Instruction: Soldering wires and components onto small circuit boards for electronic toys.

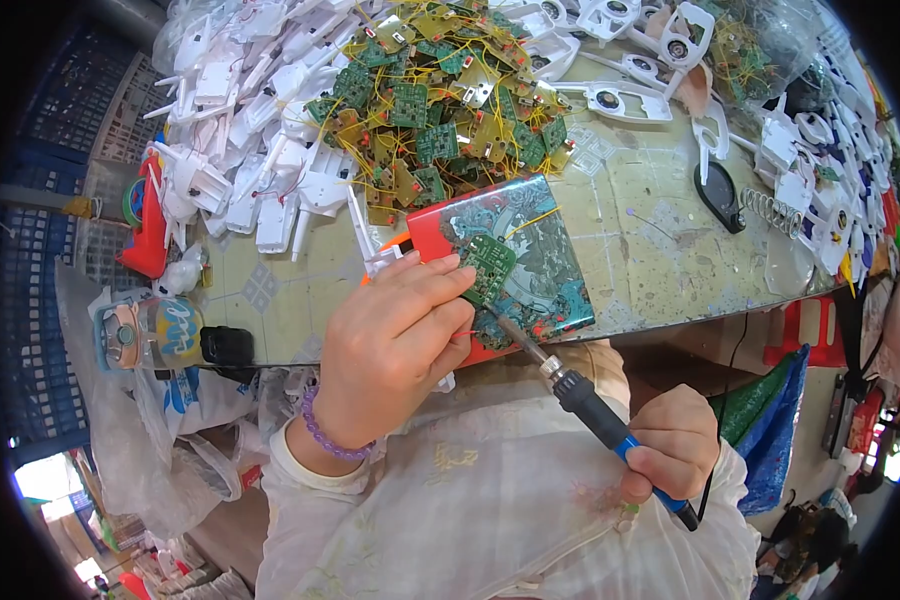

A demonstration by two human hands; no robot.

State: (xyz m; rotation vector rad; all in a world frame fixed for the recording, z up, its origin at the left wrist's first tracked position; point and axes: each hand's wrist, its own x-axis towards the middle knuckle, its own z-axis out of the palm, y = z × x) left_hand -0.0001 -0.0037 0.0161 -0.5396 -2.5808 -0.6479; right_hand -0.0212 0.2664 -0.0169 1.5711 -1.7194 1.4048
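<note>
Nearest my camera is the pale blouse (pixel 490 500) over my lap, with both forearms rising out of it. My right hand (pixel 675 445) is closed in a fist around the blue grip of the iron (pixel 590 405), whose black barrel and metal tip slant up and left until the tip meets the lower edge of the board (pixel 488 268). My left hand (pixel 395 340), a purple bracelet (pixel 325 432) on its wrist, lies over the left part of a red-edged tin (pixel 515 265) with a teal pattern; its fingers are curled and their tips pin the small green board against the tin's lid. The tin sits at the near edge of the table (pixel 660 230), overhanging it slightly. Just behind it rises a heap of green boards (pixel 440 100) tangled with yellow wires, touching a pile of white plastic shells (pixel 260 130) to the left. More white shells (pixel 620 100) lie to the right, near a black oval piece (pixel 720 195) and a coiled spring (pixel 775 212). A painted cup (pixel 150 335) stands at the table's left end.
</note>
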